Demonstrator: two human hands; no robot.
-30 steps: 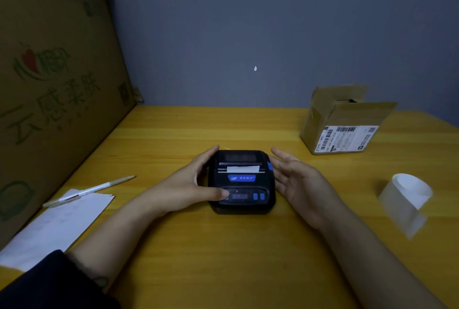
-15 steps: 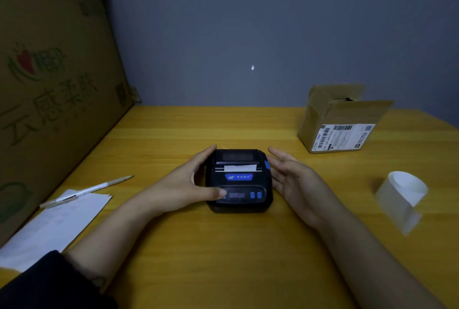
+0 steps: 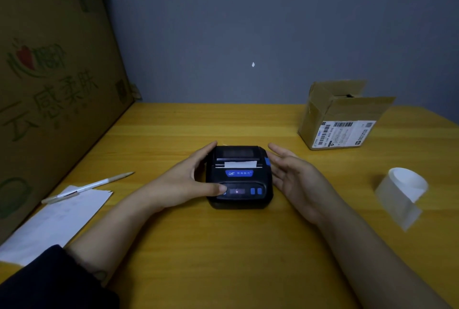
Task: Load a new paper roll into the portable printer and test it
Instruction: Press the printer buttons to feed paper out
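Note:
A small black portable printer [image 3: 238,177] with a blue label sits on the yellow wooden table [image 3: 223,259], lid closed. A short strip of white paper [image 3: 240,164] sticks out of its slot. My left hand [image 3: 183,182] cups the printer's left side, thumb pressed on the leftmost front button beside the small display, which shows a faint light. My right hand [image 3: 295,179] rests flat and open beside the printer's right side, fingers near its blue latch. A loose curl of white paper roll [image 3: 402,192] lies on the table to the right.
An open cardboard box [image 3: 340,117] with a shipping label stands at the back right. A white sheet [image 3: 57,219] with a pen [image 3: 87,187] on it lies at the left. A large printed carton [image 3: 49,85] walls off the left side.
Both hands stay in place around the printer. A faint light now shows in the display. The view has shifted slightly.

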